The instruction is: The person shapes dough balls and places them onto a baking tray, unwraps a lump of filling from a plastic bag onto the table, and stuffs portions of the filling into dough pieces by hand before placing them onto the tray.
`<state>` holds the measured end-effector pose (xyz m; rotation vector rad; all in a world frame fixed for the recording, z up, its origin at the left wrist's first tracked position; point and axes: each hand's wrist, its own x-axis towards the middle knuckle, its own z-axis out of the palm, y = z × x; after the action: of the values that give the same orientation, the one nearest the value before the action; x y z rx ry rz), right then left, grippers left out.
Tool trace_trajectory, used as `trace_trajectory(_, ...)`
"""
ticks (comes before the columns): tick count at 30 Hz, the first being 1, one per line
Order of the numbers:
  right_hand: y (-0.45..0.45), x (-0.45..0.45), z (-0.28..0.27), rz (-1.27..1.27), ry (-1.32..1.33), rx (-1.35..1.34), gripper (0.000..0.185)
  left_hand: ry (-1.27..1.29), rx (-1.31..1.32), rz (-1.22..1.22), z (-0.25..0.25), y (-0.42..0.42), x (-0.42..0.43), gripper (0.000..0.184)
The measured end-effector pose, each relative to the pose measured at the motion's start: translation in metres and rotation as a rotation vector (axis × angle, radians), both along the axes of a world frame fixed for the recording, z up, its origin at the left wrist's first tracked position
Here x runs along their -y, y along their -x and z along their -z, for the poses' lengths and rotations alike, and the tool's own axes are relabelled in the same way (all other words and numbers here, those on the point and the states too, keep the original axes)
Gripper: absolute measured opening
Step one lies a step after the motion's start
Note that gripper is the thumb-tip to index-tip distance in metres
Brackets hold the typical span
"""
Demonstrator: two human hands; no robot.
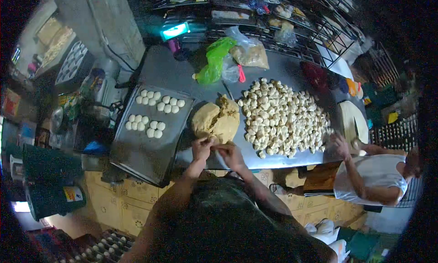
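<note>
At the front edge of the table, my left hand (200, 150) has its fingers closed around a small piece of dough (212, 139). Close beside it my right hand (232, 156) is closed, its fingertips meeting the left hand's; what lies in them is too small to make out. Just beyond both hands sits a big tan mound of filling (206, 118), crumbly and broken open at the top. To its right spreads a large pile of small pale dough pieces (285, 119). On the left, a dark baking tray (171, 126) carries round white dough balls (157, 95) in small clusters.
At the right, another person (372, 178) in a white top reaches toward the pile. Green and clear plastic bags (212, 62) lie at the back of the table, near a lit phone (175, 31). Wire racks (328, 35) stand behind; dark green bins (50, 167) are at left.
</note>
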<state>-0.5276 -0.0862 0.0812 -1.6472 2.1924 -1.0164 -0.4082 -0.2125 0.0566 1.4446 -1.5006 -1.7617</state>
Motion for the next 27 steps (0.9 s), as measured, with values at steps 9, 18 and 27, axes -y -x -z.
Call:
trace_trajectory(9,-0.006,0.037,-0.019,0.109,0.041,1.284,0.024,-0.036,-0.257,0.361,-0.012,-0.028,0.035,0.026)
trace_trajectory(18,0.031,0.015,-0.008,-0.1,-0.02,0.326,0.015,0.527,-0.082,0.33,-0.01,-0.003,-0.008,0.02)
trace_trajectory(27,0.086,-0.028,0.034,-0.131,-0.082,1.27,0.033,0.011,-0.322,0.194,0.006,0.011,-0.071,0.014)
